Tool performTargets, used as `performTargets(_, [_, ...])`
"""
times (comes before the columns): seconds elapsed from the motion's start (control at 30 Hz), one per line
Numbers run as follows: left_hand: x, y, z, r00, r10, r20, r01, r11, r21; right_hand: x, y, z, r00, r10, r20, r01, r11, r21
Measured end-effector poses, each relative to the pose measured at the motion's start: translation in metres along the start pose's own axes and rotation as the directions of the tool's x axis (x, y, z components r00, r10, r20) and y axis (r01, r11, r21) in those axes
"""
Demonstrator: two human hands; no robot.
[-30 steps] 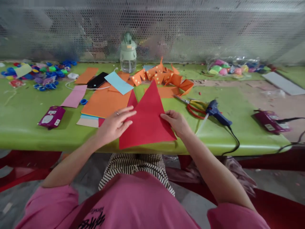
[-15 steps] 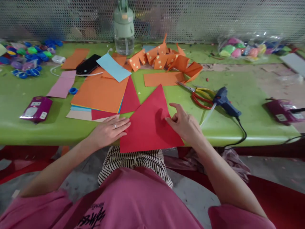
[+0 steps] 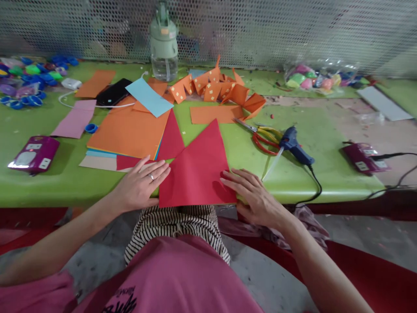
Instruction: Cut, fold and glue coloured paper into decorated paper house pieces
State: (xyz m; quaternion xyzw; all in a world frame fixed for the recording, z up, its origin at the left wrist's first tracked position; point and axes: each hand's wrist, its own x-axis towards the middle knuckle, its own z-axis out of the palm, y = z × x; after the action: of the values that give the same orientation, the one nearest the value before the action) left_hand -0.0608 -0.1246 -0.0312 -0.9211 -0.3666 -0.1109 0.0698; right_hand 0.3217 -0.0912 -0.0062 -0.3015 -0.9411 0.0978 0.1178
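Observation:
A piece of red paper (image 3: pixel 195 174) with a pointed top lies at the table's front edge, its lower edge over my lap. My left hand (image 3: pixel 138 182) rests flat with fingers stretched, its fingertips on the paper's left side. On the right side, my right hand (image 3: pixel 252 193) lies with extended fingers on the paper's corner, the thumb lower at the table edge. Left of the red piece is a stack of coloured paper with an orange sheet (image 3: pixel 133 134) on top. From under that stack another red piece (image 3: pixel 171 139) sticks out.
Scissors (image 3: pixel 260 137) and a blue glue gun (image 3: pixel 295 145) lie to the right, with a cord trailing off the edge. Behind are folded orange paper strips (image 3: pixel 215 84) and a water bottle (image 3: pixel 164 52). Purple power sockets (image 3: pixel 35 153) sit at left and right (image 3: pixel 363 158).
My right hand has moved down from beside the paper's slanted edge to its lower right corner, fingers now spread flat. My left hand stays on the left side. The view has shifted slightly.

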Motion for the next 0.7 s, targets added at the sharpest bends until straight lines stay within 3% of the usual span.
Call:
performTargets(0.17, [0.019, -0.012, -0.003, 0.999, -0.039, 0.014, 0.04, 0.998, -0.056, -0.006, 0.004, 0.006, 0.998, 0.061, -0.031, -0.063, 0.995, -0.08])
performTargets(0.33, [0.025, -0.017, -0.002, 0.999, -0.016, -0.04, 0.004, 0.963, -0.271, 0.011, 0.007, 0.006, 0.974, 0.176, -0.141, -0.154, 0.976, 0.154])
performTargets(0.4, [0.028, -0.015, 0.0, 0.988, -0.128, -0.085, 0.087, 0.923, -0.374, 0.018, 0.005, 0.006, 0.942, 0.276, -0.191, -0.231, 0.946, 0.225])
performTargets(0.47, [0.031, -0.012, 0.0, 0.94, -0.332, -0.075, 0.264, 0.85, -0.457, 0.025, 0.002, 0.007, 0.895, 0.396, -0.207, -0.341, 0.905, 0.256])
performTargets(0.57, [0.037, -0.007, -0.006, 0.816, -0.577, 0.039, 0.503, 0.675, -0.54, 0.035, -0.002, 0.008, 0.793, 0.567, -0.221, -0.505, 0.816, 0.282])
performTargets(0.63, [0.041, -0.005, -0.01, 0.744, -0.658, 0.116, 0.59, 0.566, -0.576, 0.04, -0.004, 0.009, 0.736, 0.636, -0.233, -0.563, 0.766, 0.31])
performTargets(0.7, [0.044, -0.005, -0.011, 0.697, -0.7, 0.153, 0.627, 0.493, -0.603, 0.044, -0.003, 0.01, 0.724, 0.652, -0.223, -0.566, 0.748, 0.348])
